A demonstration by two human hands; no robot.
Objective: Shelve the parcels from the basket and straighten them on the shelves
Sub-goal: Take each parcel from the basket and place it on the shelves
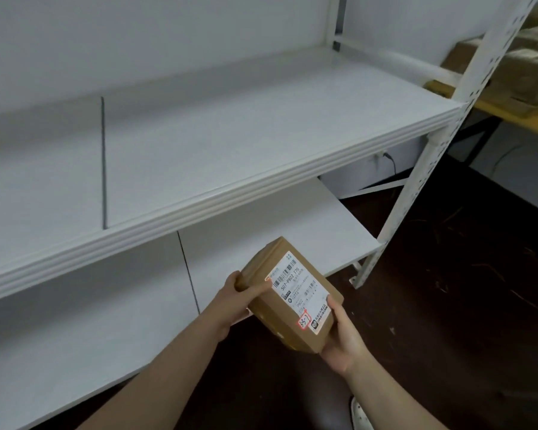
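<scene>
Left hand [234,301] and right hand [343,339] grip the parcel [292,301] (label up), seemingly above lower shelf [261,234].

Both hands [230,305] [342,339] grip a parcel [289,293] before white shelves [230,193].

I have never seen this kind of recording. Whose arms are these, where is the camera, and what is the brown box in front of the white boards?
There is no machine here: this is one picture from a camera worn on a person's head, looking forward and down. The two bare arms are that person's own. The left hand grips the far end of a brown cardboard parcel with a white shipping label, and the right hand holds its near end. The white boards belong to a metal rack: an upper shelf and a lower shelf. The parcel is in the air in front of the lower shelf, not yet put down. At the top right lie blurred brown packages.
</scene>
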